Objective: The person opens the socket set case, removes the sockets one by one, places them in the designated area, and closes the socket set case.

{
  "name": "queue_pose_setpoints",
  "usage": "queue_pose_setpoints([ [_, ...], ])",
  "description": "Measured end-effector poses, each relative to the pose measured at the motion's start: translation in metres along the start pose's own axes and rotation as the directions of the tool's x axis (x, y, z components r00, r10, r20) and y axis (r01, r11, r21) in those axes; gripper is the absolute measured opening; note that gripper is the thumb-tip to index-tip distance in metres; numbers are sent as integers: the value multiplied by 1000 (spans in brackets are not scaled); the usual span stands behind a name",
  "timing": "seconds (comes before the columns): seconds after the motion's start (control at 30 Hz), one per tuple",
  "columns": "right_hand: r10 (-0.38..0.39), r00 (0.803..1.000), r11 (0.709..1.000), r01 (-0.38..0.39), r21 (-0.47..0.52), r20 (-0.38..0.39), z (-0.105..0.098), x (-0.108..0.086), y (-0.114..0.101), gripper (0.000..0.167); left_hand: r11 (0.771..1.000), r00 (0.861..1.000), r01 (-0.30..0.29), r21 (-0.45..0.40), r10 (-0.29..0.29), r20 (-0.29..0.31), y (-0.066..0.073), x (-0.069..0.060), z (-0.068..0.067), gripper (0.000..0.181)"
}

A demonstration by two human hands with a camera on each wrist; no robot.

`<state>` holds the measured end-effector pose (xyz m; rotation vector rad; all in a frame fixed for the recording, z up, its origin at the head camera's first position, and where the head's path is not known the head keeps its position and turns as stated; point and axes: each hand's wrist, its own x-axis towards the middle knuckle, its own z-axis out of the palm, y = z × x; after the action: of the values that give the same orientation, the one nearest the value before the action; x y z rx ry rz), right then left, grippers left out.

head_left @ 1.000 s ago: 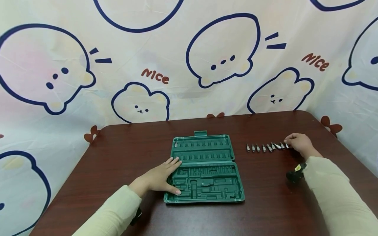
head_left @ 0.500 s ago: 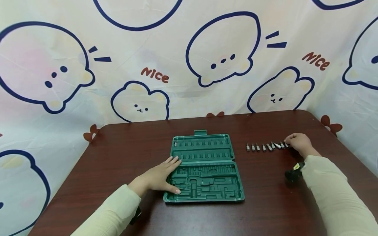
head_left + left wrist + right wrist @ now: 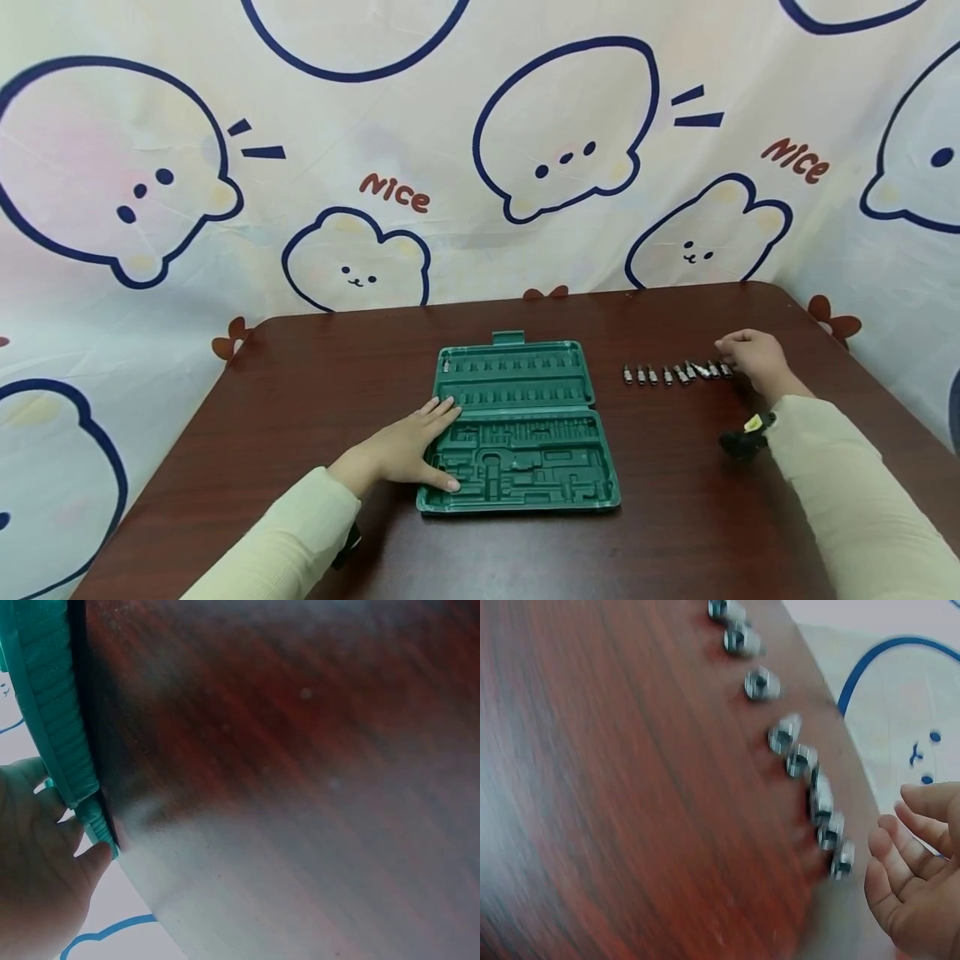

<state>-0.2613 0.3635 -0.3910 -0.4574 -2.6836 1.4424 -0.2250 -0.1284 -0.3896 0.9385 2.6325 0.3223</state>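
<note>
An unfolded green plastic tool case [image 3: 525,411] with moulded recesses lies on the table. My left hand [image 3: 401,446] rests over its left edge, fingers straight and spread, as the left wrist view also shows the hand [image 3: 45,862] against the case side [image 3: 56,712]. One small metal socket [image 3: 446,365] sits in the case's upper left slot. To the right, several small silver sockets [image 3: 667,376] lie in a row, some tilted against each other. My right hand [image 3: 757,362] hovers at the row's right end; in the right wrist view its loosely bent fingers [image 3: 885,847] hold nothing visible.
The dark red-brown wooden table [image 3: 517,558] carries the case and the sockets. A pale curtain [image 3: 465,250] with cartoon bears hangs behind and beside it. A black wrist device [image 3: 742,444] hangs under my right sleeve.
My right hand has risen slightly off the last socket at the right end of the row. The left hand and the case stay in place; the head view shifts a little.
</note>
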Motion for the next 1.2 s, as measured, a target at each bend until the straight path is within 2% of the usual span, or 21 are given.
queue_pose_setpoints([
  [0.23,-70,994,994,62,94,88,27,-4,-32,43,1000,1000,-8,-10,8,-9,1,-1,-1,100],
  [0.53,-87,966,970,27,241,242,82,-8,-69,44,1000,1000,-19,-4,19,-8,0,-1,2,101],
  [0.7,-107,950,953,14,302,295,114,-12,-91,39,1000,1000,-11,-4,11,-14,1,-2,0,101],
  [0.87,-131,931,946,15,323,341,144,-19,-114,31,1000,1000,-2,0,2,-8,1,-2,-1,101],
  [1.07,-159,909,950,34,309,386,172,-26,-134,30,1000,1000,-1,4,1,-4,1,0,1,102],
  [1.2,-170,884,953,35,300,435,190,-28,-142,30,1000,1000,-3,8,3,-3,0,0,1,102],
])
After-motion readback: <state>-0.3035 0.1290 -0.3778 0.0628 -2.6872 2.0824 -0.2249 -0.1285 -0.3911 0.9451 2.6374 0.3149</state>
